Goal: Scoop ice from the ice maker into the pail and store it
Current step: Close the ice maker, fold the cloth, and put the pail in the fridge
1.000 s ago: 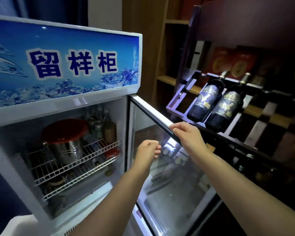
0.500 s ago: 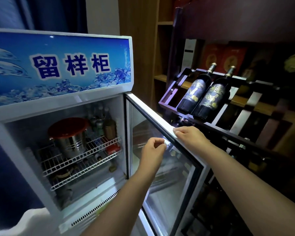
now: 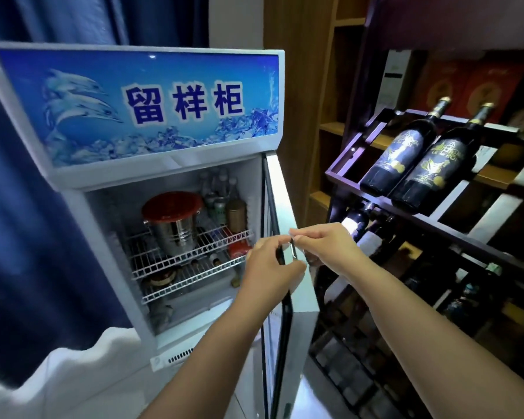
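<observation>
Pail (image 3: pixel 173 225) is parked on the fridge's top wire shelf (image 3: pixel 194 252), far left — storing's basically done. Both my left hand (image 3: pixel 271 269) and right hand (image 3: pixel 324 246) are curled round the door edge (image 3: pixel 288 213); next I'd swing it closed.

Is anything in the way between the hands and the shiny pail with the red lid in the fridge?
Nothing visible. The fridge door stands open, edge-on, with both the left hand and right hand on it. The pail sits on the top wire shelf, open to the front.
</observation>
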`<action>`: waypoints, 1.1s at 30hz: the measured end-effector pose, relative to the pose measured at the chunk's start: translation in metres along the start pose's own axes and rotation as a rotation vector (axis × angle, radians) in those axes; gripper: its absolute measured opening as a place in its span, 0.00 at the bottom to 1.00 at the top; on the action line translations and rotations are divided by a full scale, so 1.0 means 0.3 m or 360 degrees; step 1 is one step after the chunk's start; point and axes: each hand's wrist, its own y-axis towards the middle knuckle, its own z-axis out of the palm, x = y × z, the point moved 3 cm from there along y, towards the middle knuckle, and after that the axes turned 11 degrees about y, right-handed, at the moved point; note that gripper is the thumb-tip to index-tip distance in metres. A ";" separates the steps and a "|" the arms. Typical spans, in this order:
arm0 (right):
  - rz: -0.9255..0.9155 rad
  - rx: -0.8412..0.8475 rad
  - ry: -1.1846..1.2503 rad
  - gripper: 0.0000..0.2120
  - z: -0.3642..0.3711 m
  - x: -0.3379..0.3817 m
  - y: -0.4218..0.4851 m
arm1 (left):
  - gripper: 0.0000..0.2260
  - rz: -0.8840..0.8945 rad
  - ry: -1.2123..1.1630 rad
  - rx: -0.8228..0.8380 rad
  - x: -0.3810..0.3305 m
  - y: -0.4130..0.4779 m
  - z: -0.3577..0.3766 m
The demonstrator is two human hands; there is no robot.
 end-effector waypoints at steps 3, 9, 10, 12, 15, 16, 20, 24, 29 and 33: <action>-0.0052 0.0065 -0.0026 0.05 0.096 0.011 0.021 | 0.24 -0.0025 0.0129 -0.0015 0.053 -0.001 -0.085; -0.0125 0.0145 -0.0155 0.06 0.302 0.041 0.078 | 0.29 -0.0066 0.0239 -0.0015 0.179 -0.008 -0.289; -0.0112 0.0138 -0.0160 0.06 0.340 0.043 0.090 | 0.28 -0.0082 0.0223 -0.0025 0.203 -0.010 -0.327; -0.0091 0.0118 -0.0142 0.06 0.420 0.049 0.115 | 0.26 -0.0115 0.0166 -0.0063 0.252 -0.012 -0.404; -0.0068 0.0080 -0.0036 0.05 0.528 0.063 0.145 | 0.21 -0.0176 0.0049 -0.0092 0.327 -0.016 -0.509; -0.0078 0.0084 -0.0016 0.08 0.558 0.068 0.153 | 0.19 -0.0188 0.0035 -0.0115 0.349 -0.016 -0.539; -0.0053 0.0048 0.0058 0.09 0.683 0.098 0.189 | 0.15 -0.0228 0.0096 -0.0235 0.449 -0.003 -0.668; -0.0036 0.0004 0.0161 0.09 0.797 0.130 0.237 | 0.14 -0.0270 0.0077 -0.0336 0.554 0.018 -0.782; -0.0061 -0.0068 0.0188 0.12 0.940 0.160 0.315 | 0.16 -0.0328 0.0105 -0.0484 0.704 0.056 -0.917; -0.0053 -0.0135 0.0283 0.10 1.045 0.162 0.365 | 0.15 -0.0358 0.0109 -0.0631 0.809 0.100 -1.003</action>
